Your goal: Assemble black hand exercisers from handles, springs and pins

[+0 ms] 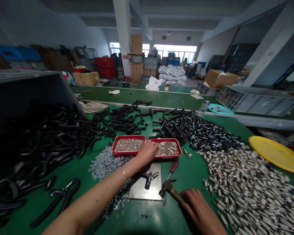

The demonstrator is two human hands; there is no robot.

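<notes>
- Left hand (149, 150) reaches into the right red tray (168, 157) of small metal pieces (168, 148), fingers bent; whether they pinch one, I can't tell. Single one out cleanly!
- Right hand (197, 207) wraps the hammer (176, 195); best kept low.
- Black handle part (148, 180) and spring (155, 175) lie on the metal plate (140, 194); keep them undisturbed.

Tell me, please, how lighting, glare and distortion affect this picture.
In the head view, the far windows look washed out; the inside of the grey bin sinks into shadow; the metal plate catches a pale sheen; the hammer in the right hand is readable; the pillar at right leans, probably from wide-angle distortion.
</notes>
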